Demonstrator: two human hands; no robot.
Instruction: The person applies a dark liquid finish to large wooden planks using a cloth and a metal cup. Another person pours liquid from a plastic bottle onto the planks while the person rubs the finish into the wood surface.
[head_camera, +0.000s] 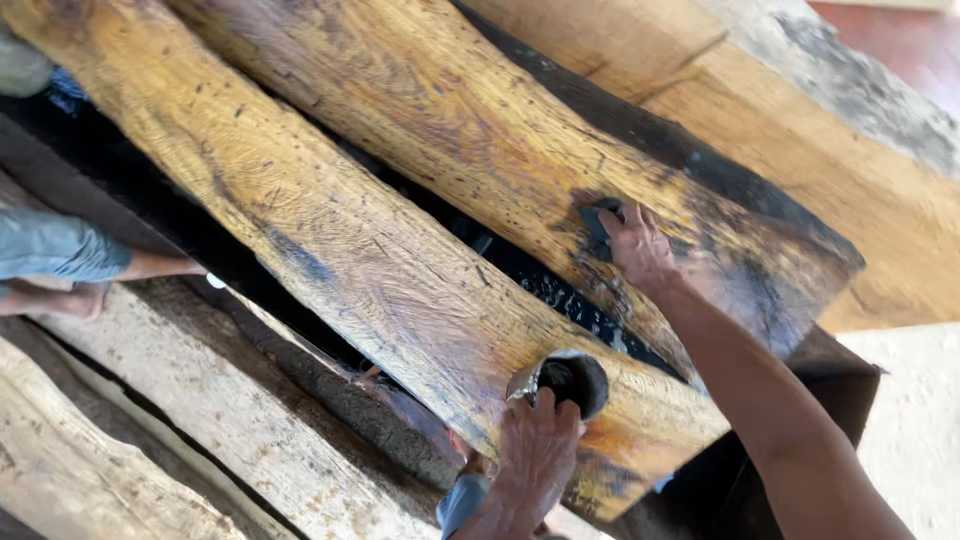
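The right hand (638, 248) presses a small dark pad (597, 222) flat under its closed fingers onto the far plank (480, 130), where the wood is stained dark. The left hand (535, 455) grips a dark-stained tin cup (565, 378), fingers wrapped around it, resting on the near plank (330, 250) just below the pad.

Reddish-brown floor (905, 40) in upper right corner of frame. Pale, sandy ground (915, 430) at lower right. Weathered grey planks (150, 420) stacked at lower left. Daylight, soft and even, no hard shadows. No walls or windows visible.
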